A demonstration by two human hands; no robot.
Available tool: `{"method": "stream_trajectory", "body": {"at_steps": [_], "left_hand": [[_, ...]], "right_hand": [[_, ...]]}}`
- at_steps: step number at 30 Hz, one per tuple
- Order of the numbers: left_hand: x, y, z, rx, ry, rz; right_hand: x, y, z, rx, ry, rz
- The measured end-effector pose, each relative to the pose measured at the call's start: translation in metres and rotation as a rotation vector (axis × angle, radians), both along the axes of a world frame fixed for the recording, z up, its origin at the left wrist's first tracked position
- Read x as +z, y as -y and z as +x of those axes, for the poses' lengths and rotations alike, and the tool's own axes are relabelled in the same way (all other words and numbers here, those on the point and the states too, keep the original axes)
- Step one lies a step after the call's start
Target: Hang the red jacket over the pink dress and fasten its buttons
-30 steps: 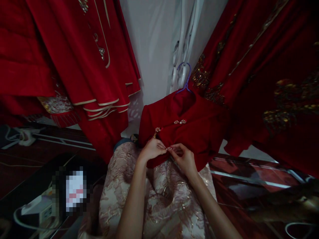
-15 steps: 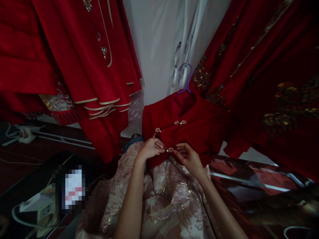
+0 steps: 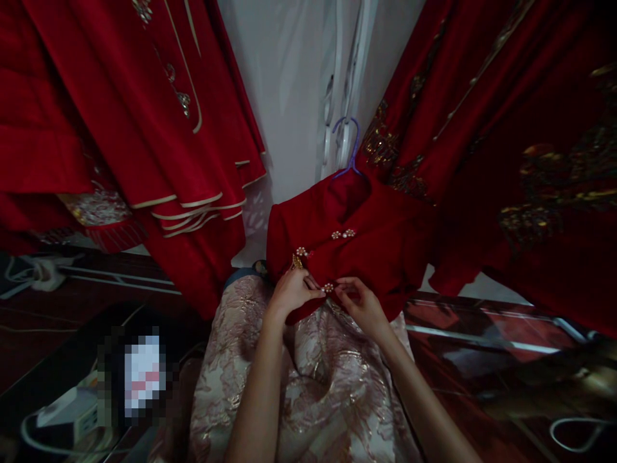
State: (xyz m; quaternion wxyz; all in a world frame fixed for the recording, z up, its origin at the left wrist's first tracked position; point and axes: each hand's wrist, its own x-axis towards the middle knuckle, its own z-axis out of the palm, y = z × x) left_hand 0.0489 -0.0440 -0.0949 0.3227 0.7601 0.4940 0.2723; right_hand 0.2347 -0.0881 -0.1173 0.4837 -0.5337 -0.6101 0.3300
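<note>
A red jacket (image 3: 385,238) hangs on a purple hanger (image 3: 355,148) and drapes over patterned pink and gold fabric on my lap. Down its front run beaded flower clasps, one pair (image 3: 343,234) higher up and another flower (image 3: 301,252) to the left with a gold leaf-shaped piece (image 3: 297,261) below it. At the lowest beaded flower clasp (image 3: 328,288), my left hand (image 3: 295,292) pinches its left side between thumb and fingers. My right hand (image 3: 361,303) pinches the right side of this clasp with bent fingers. The fingertips partly hide it.
Red garments with pale piping (image 3: 202,148) hang at the left, and red ones with gold beadwork (image 3: 482,128) at the right. A white surface (image 3: 279,83) lies behind. At lower left are a blurred-out bright screen (image 3: 142,373) and a white power strip (image 3: 72,411).
My left hand has turned, its thumb now at the clasp's left end, and the gold leaf piece shows more. My right fingers stay at the clasp. The view has shifted slightly.
</note>
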Motion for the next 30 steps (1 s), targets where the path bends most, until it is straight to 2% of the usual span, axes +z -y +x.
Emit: {"method": "stream_trajectory", "body": {"at_steps": [5, 11, 18, 24, 27, 30], "left_hand": [[-0.001, 0.0, -0.003, -0.009, 0.032, 0.036], [-0.011, -0.004, -0.003, -0.01, 0.013, -0.028], [-0.009, -0.004, -0.001, -0.032, -0.013, 0.071], [-0.006, -0.002, 0.0, -0.007, 0.005, 0.067], [-0.004, -0.002, 0.001, -0.002, 0.12, -0.008], [-0.001, -0.005, 0.002, 0.048, 0.424, -0.13]], "right_hand": [[-0.011, -0.004, -0.004, 0.05, -0.083, -0.043], [-0.015, -0.005, -0.008, 0.111, -0.14, -0.065], [-0.021, -0.006, -0.009, 0.056, -0.144, -0.056], [-0.024, -0.006, -0.01, 0.03, -0.134, -0.052], [-0.022, -0.006, -0.011, 0.019, -0.134, -0.06], [-0.009, -0.003, -0.005, 0.119, -0.165, -0.105]]}}
